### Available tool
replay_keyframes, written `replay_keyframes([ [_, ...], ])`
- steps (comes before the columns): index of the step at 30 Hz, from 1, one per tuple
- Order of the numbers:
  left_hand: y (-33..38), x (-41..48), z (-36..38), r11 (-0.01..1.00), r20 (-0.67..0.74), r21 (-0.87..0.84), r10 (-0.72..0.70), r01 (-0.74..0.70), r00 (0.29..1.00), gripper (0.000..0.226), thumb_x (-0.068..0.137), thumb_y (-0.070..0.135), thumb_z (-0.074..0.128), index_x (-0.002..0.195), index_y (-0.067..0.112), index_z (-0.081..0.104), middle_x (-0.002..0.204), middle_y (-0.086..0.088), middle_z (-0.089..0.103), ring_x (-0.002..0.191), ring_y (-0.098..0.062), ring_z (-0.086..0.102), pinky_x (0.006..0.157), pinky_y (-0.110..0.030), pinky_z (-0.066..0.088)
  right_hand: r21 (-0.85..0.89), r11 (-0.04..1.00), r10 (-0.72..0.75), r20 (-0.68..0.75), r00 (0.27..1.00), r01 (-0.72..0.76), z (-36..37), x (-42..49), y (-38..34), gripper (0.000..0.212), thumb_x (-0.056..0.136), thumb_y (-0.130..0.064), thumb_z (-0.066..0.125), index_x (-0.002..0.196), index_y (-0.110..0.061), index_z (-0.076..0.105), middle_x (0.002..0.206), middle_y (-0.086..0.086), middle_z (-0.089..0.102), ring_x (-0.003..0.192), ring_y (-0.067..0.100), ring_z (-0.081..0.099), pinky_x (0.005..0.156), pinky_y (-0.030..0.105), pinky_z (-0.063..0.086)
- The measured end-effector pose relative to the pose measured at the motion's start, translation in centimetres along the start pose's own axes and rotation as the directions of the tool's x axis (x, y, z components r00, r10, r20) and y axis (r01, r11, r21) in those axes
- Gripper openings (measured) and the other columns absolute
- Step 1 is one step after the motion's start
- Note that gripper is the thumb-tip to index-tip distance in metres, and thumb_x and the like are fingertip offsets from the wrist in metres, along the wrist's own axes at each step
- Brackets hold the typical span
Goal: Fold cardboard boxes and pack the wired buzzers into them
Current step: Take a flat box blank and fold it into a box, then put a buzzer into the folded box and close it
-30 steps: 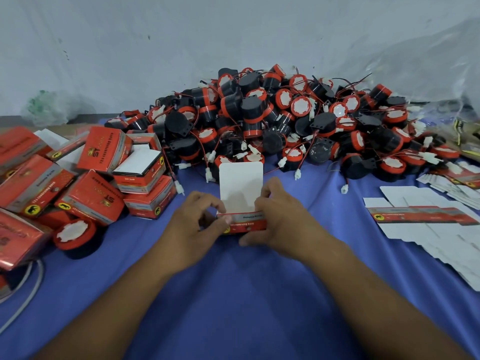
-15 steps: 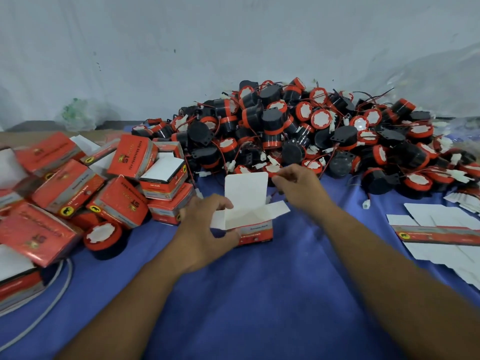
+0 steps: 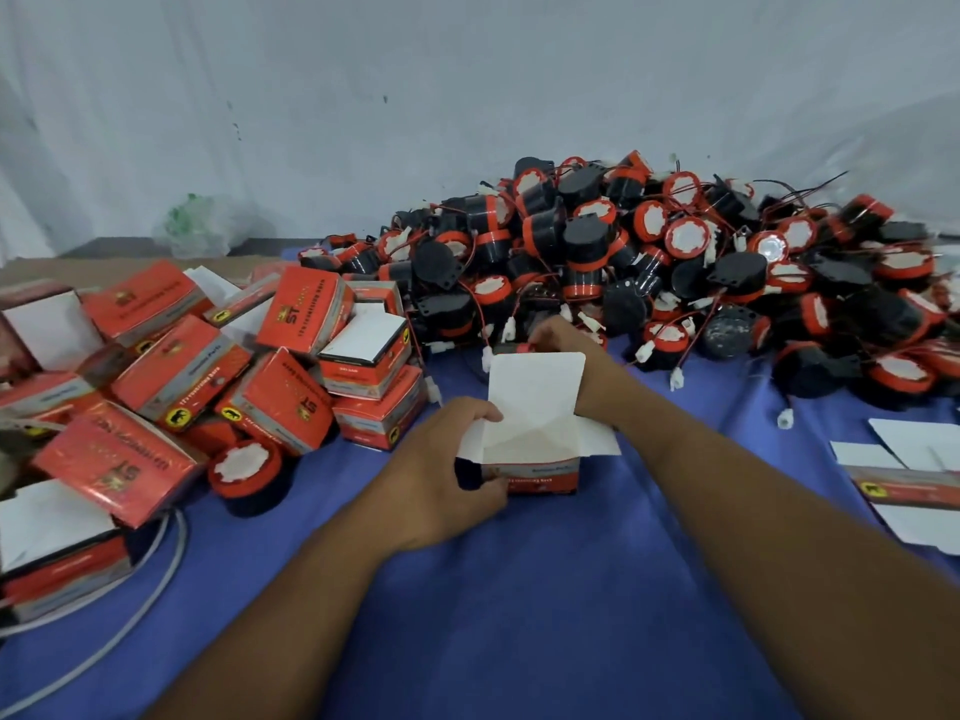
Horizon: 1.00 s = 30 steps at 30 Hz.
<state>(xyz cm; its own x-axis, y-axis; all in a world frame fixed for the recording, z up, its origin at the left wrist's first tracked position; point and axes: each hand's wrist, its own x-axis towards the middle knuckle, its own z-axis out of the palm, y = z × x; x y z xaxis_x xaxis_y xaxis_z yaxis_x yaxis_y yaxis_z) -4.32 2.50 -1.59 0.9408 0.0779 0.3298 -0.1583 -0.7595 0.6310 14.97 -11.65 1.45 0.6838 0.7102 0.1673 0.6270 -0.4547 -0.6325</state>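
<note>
Small manual packing workshop, table covered in blue cloth against a plain white wall, bulk heap of identical wired buzzers, pile of folded red boxes at left, stack of flat box blanks at right.

The open box stood upright on the blue cloth, white lid straight up, side flaps splayed, red-and-grey front toward the camera, with the left hand gripping its left wall. Just behind it sprawled the heap of buzzers: black drums, red bands, white faces, thin wires ending in white plugs. Over on the left, folded boxes lay tumbled, a few with lids open, and one lone buzzer stood face up at their foot. Flat blanks lay far right.
</note>
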Motion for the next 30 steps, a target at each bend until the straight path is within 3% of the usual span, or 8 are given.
replay_keyframes([
  [3,0.4,-0.1,0.3,0.999,0.029,-0.039,-0.01,0.011,1.0,0.056,0.07,0.042,0.068,0.116,0.051,0.038,0.113,0.031,0.047,0.102,0.003,0.051,0.077,-0.007,0.041,0.381,0.923,0.09,-0.108,0.99,-0.042,-0.5,-1.5,0.6,0.019,0.091,0.002,0.064,0.102,-0.012,0.056,0.094,0.001,0.056,0.077,0.001,0.061,0.073,0.02,0.051],
  [5,0.7,-0.1,0.6,0.999,0.047,-0.051,-0.013,0.016,0.999,0.055,0.067,0.046,0.067,0.113,0.053,0.038,0.11,0.031,0.048,0.099,0.002,0.054,0.073,-0.012,0.046,0.611,0.789,0.209,-0.165,0.964,-0.066,-1.6,-2.8,0.4,0.027,0.092,-0.01,0.07,0.115,-0.011,0.056,0.106,0.005,0.066,0.088,0.018,0.068,0.076,0.033,0.058],
  [11,1.3,-0.2,0.9,0.999,0.042,-0.042,0.01,-0.008,0.999,0.056,0.066,0.049,0.067,0.112,0.06,0.037,0.114,0.034,0.049,0.102,0.003,0.056,0.076,-0.013,0.048,0.931,0.354,0.423,-0.076,0.903,-0.088,-6.2,-7.3,0.2,0.019,0.098,-0.03,0.056,0.111,-0.02,0.066,0.087,0.004,0.073,0.057,0.017,0.065,0.041,0.021,0.04],
  [16,1.8,-0.2,1.1,0.998,0.052,-0.058,0.019,-0.016,0.998,0.054,0.067,0.05,0.066,0.113,0.058,0.039,0.118,0.036,0.047,0.106,0.005,0.054,0.079,-0.009,0.045,0.995,0.086,0.339,-0.083,0.937,0.057,-9.5,-11.7,0.2,0.028,0.089,-0.026,0.042,0.108,-0.019,0.061,0.096,0.006,0.063,0.061,0.019,0.055,0.042,0.019,0.034],
  [20,2.0,-0.5,1.5,0.997,0.083,-0.072,0.033,-0.027,0.996,0.055,0.07,0.048,0.068,0.118,0.052,0.042,0.117,0.033,0.05,0.106,0.002,0.056,0.079,-0.011,0.047,0.957,0.196,0.121,-0.241,0.963,0.215,-9.3,-13.9,-1.4,0.032,0.087,-0.022,0.044,0.117,-0.026,0.056,0.108,0.004,0.065,0.071,0.025,0.059,0.05,0.025,0.044],
  [24,2.8,-0.8,2.1,0.997,0.079,-0.06,0.043,-0.038,0.996,0.056,0.071,0.045,0.071,0.118,0.052,0.041,0.119,0.034,0.05,0.111,0.009,0.051,0.084,-0.006,0.044,0.692,0.646,-0.011,-0.414,0.91,0.323,-5.9,-14.1,-4.3,0.028,0.094,-0.026,0.058,0.121,-0.026,0.053,0.104,-0.011,0.067,0.085,0.019,0.063,0.063,0.028,0.053],
  [27,2.8,-0.9,2.0,0.997,0.055,-0.074,0.04,-0.036,0.998,0.06,0.074,0.033,0.078,0.118,0.051,0.041,0.119,0.033,0.048,0.109,0.017,0.048,0.083,-0.001,0.039,0.435,0.809,-0.253,-0.35,0.902,0.395,-5.0,-14.8,-4.2,0.042,0.092,-0.017,0.059,0.132,-0.022,0.051,0.128,-0.013,0.056,0.116,0.005,0.06,0.092,0.021,0.051],
  [30,3.1,-0.7,1.9,0.997,0.041,-0.068,0.045,-0.043,0.998,0.061,0.073,0.033,0.078,0.119,0.048,0.041,0.119,0.026,0.053,0.108,0.014,0.05,0.085,-0.003,0.04,0.399,0.85,-0.276,-0.216,0.937,0.343,-5.4,-15.5,-3.3,0.053,0.091,-0.018,0.065,0.14,-0.021,0.045,0.139,-0.009,0.048,0.13,0.012,0.051,0.102,0.027,0.047],
])
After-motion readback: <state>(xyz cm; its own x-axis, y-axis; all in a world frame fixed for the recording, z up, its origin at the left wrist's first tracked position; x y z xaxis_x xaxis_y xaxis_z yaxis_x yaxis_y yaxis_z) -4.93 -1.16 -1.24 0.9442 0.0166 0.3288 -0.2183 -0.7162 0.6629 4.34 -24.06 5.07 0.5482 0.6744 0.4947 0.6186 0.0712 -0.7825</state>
